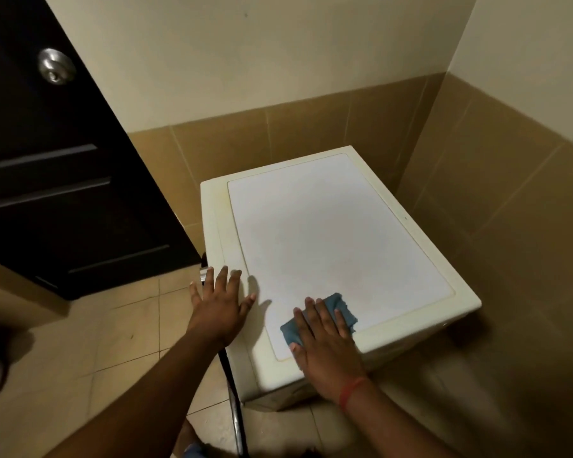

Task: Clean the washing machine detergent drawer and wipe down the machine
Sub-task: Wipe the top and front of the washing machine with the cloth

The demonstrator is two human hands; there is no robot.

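Note:
The white washing machine (331, 226) stands in a tiled corner, and I see its flat top from above. A blue cloth (339, 307) lies on the near part of the top. My right hand (325, 345) presses flat on the cloth with fingers spread, covering most of it. My left hand (220, 307) rests open on the machine's near left corner, fingers apart and holding nothing. The detergent drawer is not in view.
A dark door (57, 180) with a metal knob (56, 66) stands to the left. Tiled walls (493, 209) close in behind and to the right of the machine. A black hose (234, 391) runs down the machine's left side to the beige tiled floor (106, 338).

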